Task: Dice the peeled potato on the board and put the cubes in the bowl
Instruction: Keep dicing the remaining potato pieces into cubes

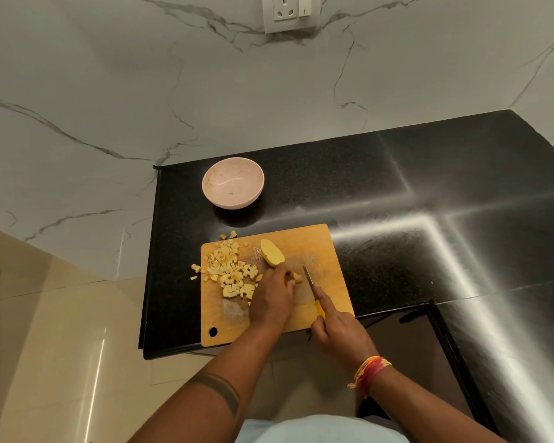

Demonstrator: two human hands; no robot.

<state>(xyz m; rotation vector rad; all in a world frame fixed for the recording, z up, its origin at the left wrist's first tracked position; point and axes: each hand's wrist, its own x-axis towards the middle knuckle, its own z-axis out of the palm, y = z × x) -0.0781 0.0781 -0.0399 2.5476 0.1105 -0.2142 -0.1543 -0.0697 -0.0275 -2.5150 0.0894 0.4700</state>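
Potato half (272, 256) is lying near the middle of the board (320, 251), with cubes (231, 270) piling by its left edge (a few on the counter (397, 193)). Left hand (271, 298) is pinching a small piece. Right hand (341, 334) is gripping the knife (312, 287). Bowl (233, 182) is sitting behind the board.

The left hand (274, 294) is covering most of a small potato piece (296, 277), so its shape is staying unclear; the right hand (339, 330) is hiding most of the knife (311, 282) handle, only a yellow strip showing; the cubes (229, 270) are lying too small and crowded to count; the wall socket (290, 11) is being cut off by the top edge; the dark surface (429, 187) is running out past the right edge; glare is washing out part of it.
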